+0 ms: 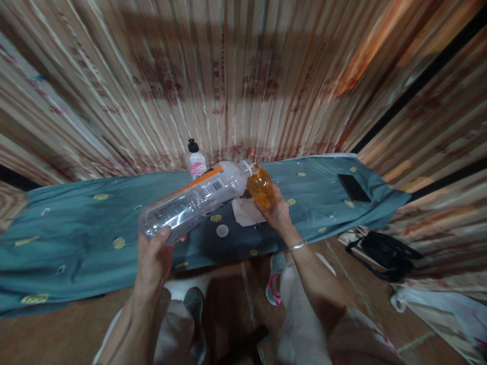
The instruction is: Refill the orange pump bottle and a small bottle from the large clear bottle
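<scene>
My left hand grips the base of a large clear plastic bottle with an orange-edged label, tilted so its neck points right. My right hand holds a small orange bottle right at the big bottle's mouth; the two openings touch or nearly touch. Both are held above a long table covered with a blue-grey cloth with gold dots. A white tissue and a small white cap lie on the cloth under the bottles.
A small pink-labelled bottle with a black cap stands at the table's far edge. A black phone lies on the right end. A black bag sits on the floor to the right. Patterned curtains hang behind.
</scene>
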